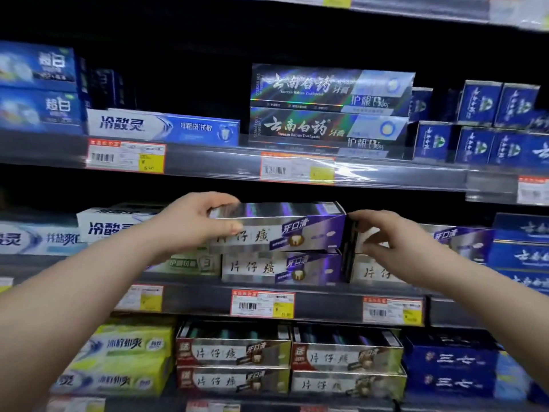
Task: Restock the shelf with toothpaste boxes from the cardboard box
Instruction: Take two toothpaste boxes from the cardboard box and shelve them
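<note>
**Silver-and-purple box going onto the stack**

Silver-and-purple toothpaste box point(277, 226) held at centre frame, sitting on top of a matching box point(282, 269) on the middle shelf point(326, 304). Left hand point(193, 224) closed around its left end, thumb on the front face, fingers over the top. Right hand point(395, 236) loosely curled at its right end, fingertips touching the corner, not clamped on it. Likely to slide off the glossy box below if released while askew, or to nudge the neighbouring stack at right. Cardboard box out of view. Dark store shelving across the frame, price tags point(263, 304) along the shelf edges, mixed toothpaste brands above and below.
</note>
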Demonstrator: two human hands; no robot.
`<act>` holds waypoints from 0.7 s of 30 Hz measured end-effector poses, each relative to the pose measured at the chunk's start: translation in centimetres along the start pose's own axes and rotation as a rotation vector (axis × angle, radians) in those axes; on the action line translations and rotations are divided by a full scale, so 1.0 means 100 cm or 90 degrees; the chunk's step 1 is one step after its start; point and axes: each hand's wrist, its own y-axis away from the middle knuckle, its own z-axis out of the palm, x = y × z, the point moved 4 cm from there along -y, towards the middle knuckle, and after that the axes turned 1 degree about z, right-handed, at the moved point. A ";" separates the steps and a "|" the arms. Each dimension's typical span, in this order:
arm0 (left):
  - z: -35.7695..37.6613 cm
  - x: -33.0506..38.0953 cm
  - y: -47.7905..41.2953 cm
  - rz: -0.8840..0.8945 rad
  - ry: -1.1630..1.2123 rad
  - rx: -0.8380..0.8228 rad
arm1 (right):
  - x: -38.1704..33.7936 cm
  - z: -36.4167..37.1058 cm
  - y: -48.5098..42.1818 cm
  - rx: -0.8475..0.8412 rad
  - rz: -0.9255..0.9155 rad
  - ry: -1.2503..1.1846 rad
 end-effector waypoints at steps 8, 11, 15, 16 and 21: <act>0.025 -0.003 -0.037 -0.032 -0.044 -0.091 | 0.017 0.006 0.012 -0.013 0.033 0.010; 0.028 -0.001 -0.035 -0.011 -0.083 -0.086 | 0.018 0.016 0.011 -0.014 0.034 0.019; 0.030 0.010 -0.032 0.039 -0.231 -0.065 | 0.015 0.025 0.011 -0.015 0.054 0.004; 0.030 0.012 -0.032 0.046 -0.263 -0.060 | 0.014 0.027 0.012 -0.018 0.058 0.005; 0.034 0.012 -0.026 0.104 -0.383 0.022 | 0.005 0.032 0.011 -0.050 0.065 -0.001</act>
